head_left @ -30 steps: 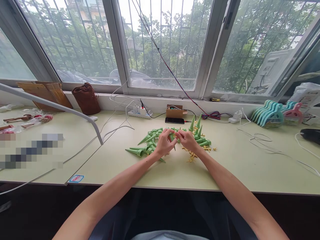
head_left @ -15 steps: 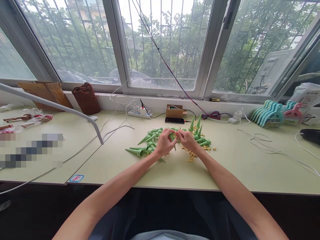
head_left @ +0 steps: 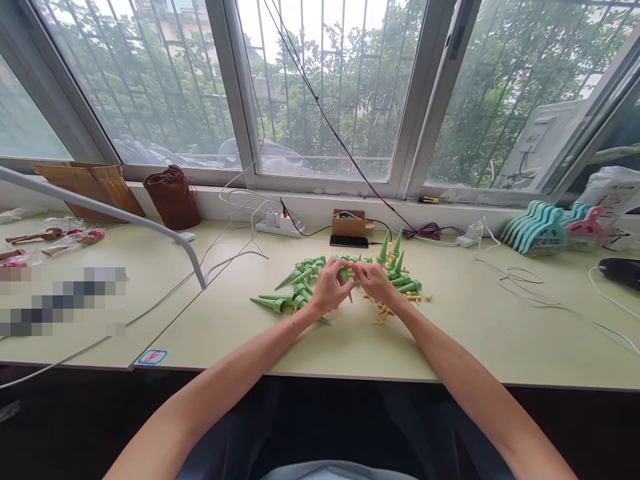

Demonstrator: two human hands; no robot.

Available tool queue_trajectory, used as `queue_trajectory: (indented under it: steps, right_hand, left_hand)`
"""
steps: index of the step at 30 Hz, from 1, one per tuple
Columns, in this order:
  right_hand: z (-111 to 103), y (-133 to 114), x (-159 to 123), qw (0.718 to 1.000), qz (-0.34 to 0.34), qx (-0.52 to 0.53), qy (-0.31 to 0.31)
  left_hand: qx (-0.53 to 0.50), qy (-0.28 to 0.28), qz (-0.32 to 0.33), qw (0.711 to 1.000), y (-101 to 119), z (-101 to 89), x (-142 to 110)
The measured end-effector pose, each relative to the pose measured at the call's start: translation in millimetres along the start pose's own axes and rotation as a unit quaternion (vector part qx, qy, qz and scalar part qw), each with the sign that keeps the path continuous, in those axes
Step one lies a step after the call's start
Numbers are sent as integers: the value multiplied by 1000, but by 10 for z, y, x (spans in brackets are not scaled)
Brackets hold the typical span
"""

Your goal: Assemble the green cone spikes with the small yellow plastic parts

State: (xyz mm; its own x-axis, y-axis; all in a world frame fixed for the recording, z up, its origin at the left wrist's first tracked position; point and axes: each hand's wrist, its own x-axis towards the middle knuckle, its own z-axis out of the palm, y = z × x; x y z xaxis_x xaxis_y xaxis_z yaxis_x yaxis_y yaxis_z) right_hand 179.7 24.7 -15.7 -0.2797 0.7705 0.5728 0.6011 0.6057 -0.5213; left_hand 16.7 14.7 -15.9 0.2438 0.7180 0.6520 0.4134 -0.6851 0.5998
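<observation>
My left hand [head_left: 331, 287] is closed around a green plastic watering spike [head_left: 344, 275], its tapered tip pointing down. Right beside it, my right hand [head_left: 374, 281] is pinched at the spike's upper end; whatever lies between its fingertips is hidden. More green spikes [head_left: 273, 304] lie in a loose pile to the left of and behind my hands. Several others [head_left: 397, 250] stand point-up behind my right hand. Small yellow plastic valve pieces [head_left: 383, 315] are scattered under and around my right wrist.
Behind the pile lie a phone [head_left: 349, 241] and a small cardboard box [head_left: 349, 225]. A power strip [head_left: 280, 228] with cables is near the window. Teal hangers [head_left: 535, 228] stand at right, a brown pouch [head_left: 173, 197] at left. A white curved tube [head_left: 187, 250] crosses the left side.
Almost nothing differs. Both hands stay together at the spike, with only a very slight shift of the fingers.
</observation>
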Motion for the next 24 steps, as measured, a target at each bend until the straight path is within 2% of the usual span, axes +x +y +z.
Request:
queue_trajectory:
  steps: [24]
  right_hand:
    - [5, -10, -2, 1000, 11, -6, -17]
  left_hand:
    - [-5, -1, 1, 1000, -10, 11, -3]
